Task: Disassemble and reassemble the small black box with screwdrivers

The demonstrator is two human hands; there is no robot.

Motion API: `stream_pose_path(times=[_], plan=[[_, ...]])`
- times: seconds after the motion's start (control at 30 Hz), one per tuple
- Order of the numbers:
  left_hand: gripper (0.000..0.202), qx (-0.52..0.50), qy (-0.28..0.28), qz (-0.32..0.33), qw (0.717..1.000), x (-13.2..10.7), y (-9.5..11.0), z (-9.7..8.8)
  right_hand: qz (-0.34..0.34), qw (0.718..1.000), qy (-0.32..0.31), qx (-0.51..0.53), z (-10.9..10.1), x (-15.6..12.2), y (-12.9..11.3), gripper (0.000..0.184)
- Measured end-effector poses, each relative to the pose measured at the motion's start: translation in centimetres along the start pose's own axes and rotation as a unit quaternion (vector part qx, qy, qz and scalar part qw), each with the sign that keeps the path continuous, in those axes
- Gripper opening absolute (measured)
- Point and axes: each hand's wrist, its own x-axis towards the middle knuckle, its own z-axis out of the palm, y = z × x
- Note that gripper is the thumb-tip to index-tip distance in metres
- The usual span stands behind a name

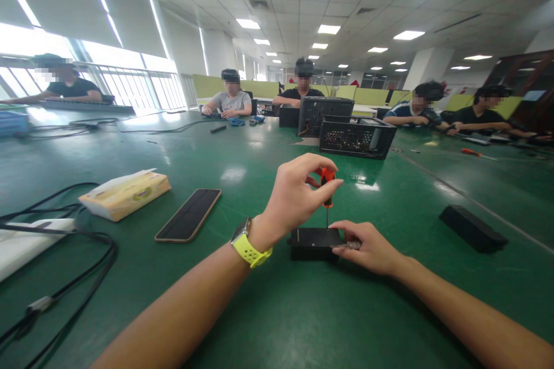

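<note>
My left hand [296, 196], with a yellow-strapped watch on the wrist, pinches the orange handle of a small screwdriver [328, 187] held upright. The screwdriver's tip points down onto a small flat black box [312, 241] on the green table. My right hand [367, 248] rests against the right side of the box, fingers closed along its edge, steadying it.
A phone [188, 214] lies face up to the left, beside a tissue pack [125, 194] and black cables [64, 277]. A black block [472, 229] lies at right. Two black computer cases [355, 135] stand farther back. Several people sit along the table's far side.
</note>
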Motion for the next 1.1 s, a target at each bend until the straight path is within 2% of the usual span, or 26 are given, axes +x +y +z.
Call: stream_pose_path(times=[0.23, 0.4, 0.67, 0.83, 1.1], plan=[[0.015, -0.081, 0.004, -0.058, 0.995, -0.05, -0.45, 0.42, 0.005, 1.0, -0.004, 0.009, -0.05, -0.1, 0.03, 0.042], [0.017, -0.096, 0.001, -0.087, 0.992, 0.08, -0.43, 0.49, 0.007, 1.0, -0.006, 0.01, 0.08, -0.07, 0.22, 0.043], [0.021, -0.054, 0.001, -0.059, 0.997, 0.05, -0.07, 0.43, 0.005, 1.0, -0.004, 0.005, -0.02, -0.1, 0.16, 0.042], [0.005, -0.027, -0.008, -0.037, 0.999, -0.15, 0.24, 0.51, 0.0, 1.0, -0.002, -0.001, 0.01, -0.17, 0.26, 0.042], [0.014, -0.047, -0.005, -0.057, 0.997, -0.32, -0.14, 0.84, 0.0, 1.0, -0.002, 0.004, -0.06, -0.03, 0.02, 0.04]])
